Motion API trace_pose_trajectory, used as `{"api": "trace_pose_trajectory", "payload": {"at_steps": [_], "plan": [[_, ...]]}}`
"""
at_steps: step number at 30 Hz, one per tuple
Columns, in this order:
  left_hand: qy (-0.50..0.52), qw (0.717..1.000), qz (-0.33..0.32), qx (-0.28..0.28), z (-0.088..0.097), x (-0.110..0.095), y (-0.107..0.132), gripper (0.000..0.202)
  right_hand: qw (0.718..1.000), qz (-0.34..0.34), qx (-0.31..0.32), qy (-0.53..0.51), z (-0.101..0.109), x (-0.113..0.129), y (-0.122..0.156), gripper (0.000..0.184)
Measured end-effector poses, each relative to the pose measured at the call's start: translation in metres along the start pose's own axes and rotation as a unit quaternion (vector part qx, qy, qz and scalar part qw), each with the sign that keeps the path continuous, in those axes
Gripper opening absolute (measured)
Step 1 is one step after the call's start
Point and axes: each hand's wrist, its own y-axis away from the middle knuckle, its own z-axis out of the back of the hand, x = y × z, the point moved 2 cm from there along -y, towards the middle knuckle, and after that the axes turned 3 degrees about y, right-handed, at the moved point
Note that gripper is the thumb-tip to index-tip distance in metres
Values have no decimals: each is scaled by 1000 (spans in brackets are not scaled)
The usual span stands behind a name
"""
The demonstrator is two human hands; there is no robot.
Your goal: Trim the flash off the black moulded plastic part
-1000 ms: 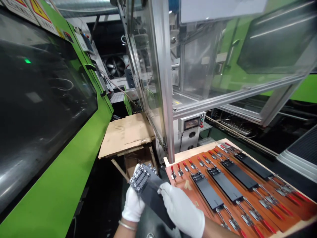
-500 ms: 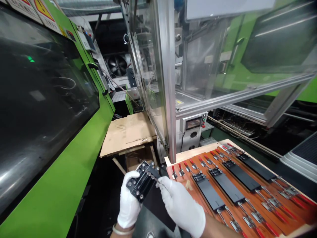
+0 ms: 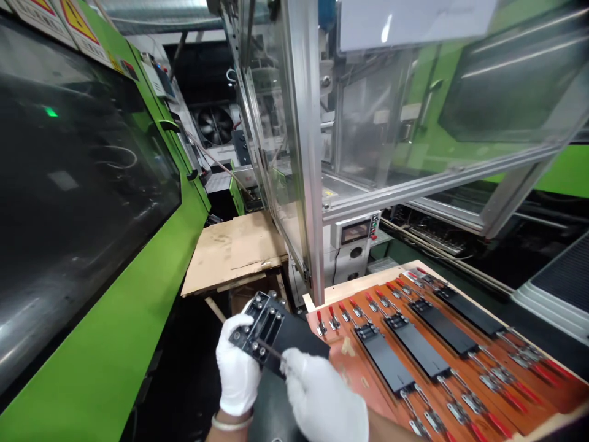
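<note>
- The left hand, in a white glove, is gripping a black part just below the middle of the frame; its thumb is lying over the near edge and its fingers are closing from beneath.
- The black part is sitting tilted left of the orange board, its ribbed end with round metal inserts pointing to the upper left and its flat sheet stretching to the right.
- The right hand, also gloved, is pinching a thin dark tool between thumb and fingers; the tip is reaching the ribbed end beside an insert, though whether it is pressing there I cannot tell.
- At lower right, the orange board is bearing four black panels, with red-handled clamps standing at both ends of them.
- The nearest panel is carrying a small dark mark near its lower end, too small to read.
- At upper left, warning labels on the green machine are showing yellow triangles, one with an exclamation mark; the lettering below is blurring past reading.
- At upper right, a white sheet is bearing a faint line, illegible.
- Right of centre, a control box is displaying a dark screen whose writing I cannot make out.
</note>
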Motion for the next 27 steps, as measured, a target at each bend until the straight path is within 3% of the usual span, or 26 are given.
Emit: {"api": "trace_pose_trajectory", "payload": {"at_steps": [4, 8, 12, 15, 17, 22, 27], "plan": [[-1, 1000, 2, 19, 0, -1, -2, 15, 997, 49, 16, -60, 4, 4, -1, 23], [-25, 999, -5, 36, -2, -4, 2, 14, 990, 92, -50, -91, 18, 8, -10, 28], [-29, 999, 0, 36, -1, -5, 4, 13, 989, 136, -1, -63, 12, 11, -11, 22], [-34, 998, 4, 47, 0, -6, 4, 14, 988, 123, -47, -80, 10, 12, -9, 26], [-27, 999, 4, 46, 2, -6, 5, 13, 990, 122, -68, -35, 8, 16, -8, 25], [-49, 997, -27, 50, 4, -8, 5, 16, 990, 139, -35, -1, 2, 24, -3, 28], [-36, 998, -12, 46, 3, -7, 9, 16, 990, 125, -60, -18, 5, 22, -1, 26]]}}
